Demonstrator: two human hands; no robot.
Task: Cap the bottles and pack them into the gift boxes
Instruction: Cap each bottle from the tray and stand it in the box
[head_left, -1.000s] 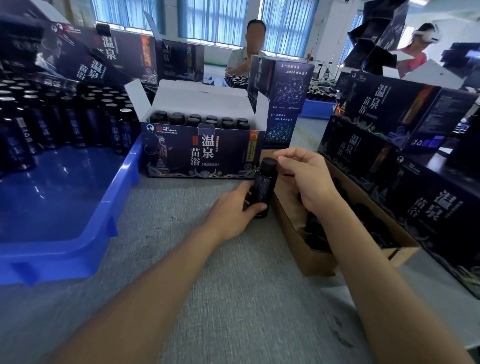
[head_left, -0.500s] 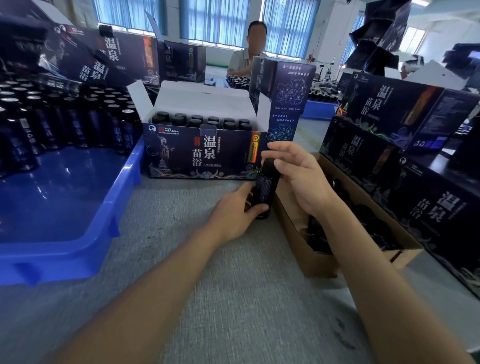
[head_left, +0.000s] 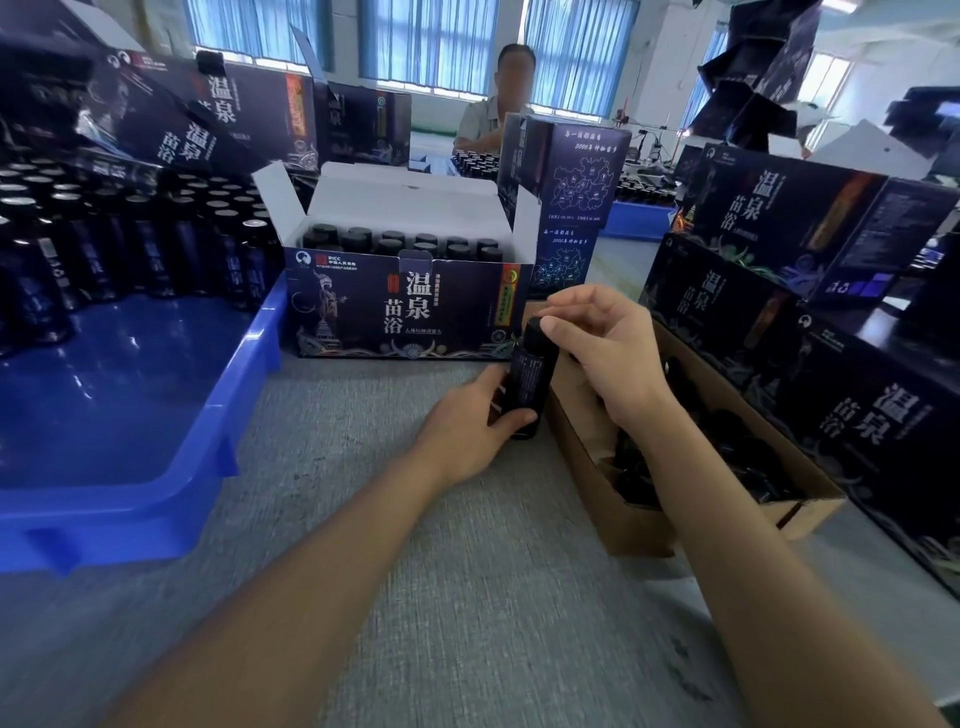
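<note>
Blue plastic fills your left side: a tray (head_left: 156, 467) whose near corner and left end run out of the frame. Rows of dark bottles (head_left: 130, 249) stand at its far end. Their tops are pale, their labels are too blurred to read, and the leftmost ones are cut off.

Next comes the open gift box (head_left: 410, 306), white flaps up, standing on the grey table (head_left: 415, 597) just beside the tray. You see only the black tops of the capped bottles (head_left: 405, 241) inside it, because the front wall hides their bodies.

Just right of that box, your left hand (head_left: 467, 431) grips the lower part of one bottle (head_left: 527, 384). It stands roughly upright on the table, between the gift box and the brown cardboard box (head_left: 639, 519). Your fingers wrap behind it, so its far side is hidden.

Your right hand (head_left: 608, 353) is at its top, thumb and forefinger pinching the black cap (head_left: 535, 340). Whether the cap is screwed fully home cannot be told. The other fingers hang loosely curled.

Your right forearm crosses the cardboard box and covers part of the loose black caps (head_left: 727, 447) in it, which merge into one dark mass. Further right, stacked gift boxes (head_left: 857, 415) run out of the frame.
</note>
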